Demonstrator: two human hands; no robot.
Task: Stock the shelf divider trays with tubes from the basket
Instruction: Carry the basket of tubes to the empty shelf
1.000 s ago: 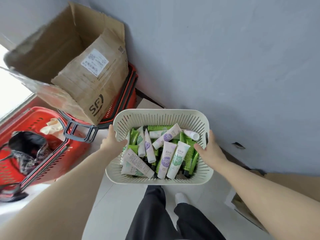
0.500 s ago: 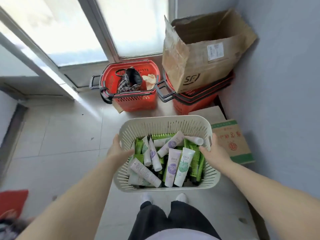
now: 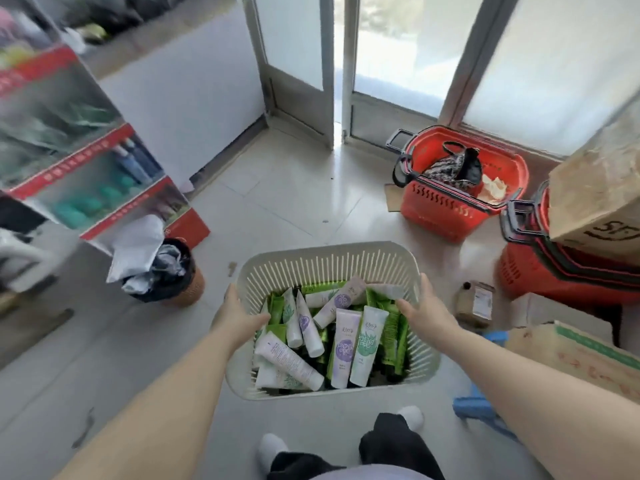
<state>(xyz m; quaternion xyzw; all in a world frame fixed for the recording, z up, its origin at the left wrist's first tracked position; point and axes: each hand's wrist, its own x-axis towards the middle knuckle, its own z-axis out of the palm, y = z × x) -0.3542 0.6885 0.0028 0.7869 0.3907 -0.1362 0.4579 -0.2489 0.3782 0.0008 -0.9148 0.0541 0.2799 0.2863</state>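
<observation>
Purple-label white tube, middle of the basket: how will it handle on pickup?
Purple-label tube looks like soft plastic, so it probably gives under a squeeze. Glossy skin, likely slippery. It lies loose on other tubes in the basket, so it should lift free.

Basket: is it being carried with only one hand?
No: the left hand and the right hand each hold one side of the basket.

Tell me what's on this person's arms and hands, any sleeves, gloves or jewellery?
The left hand and right hand are ungloved, no rings visible; the left forearm and right forearm are bare, with no sleeve, watch or bracelet in view.
</observation>
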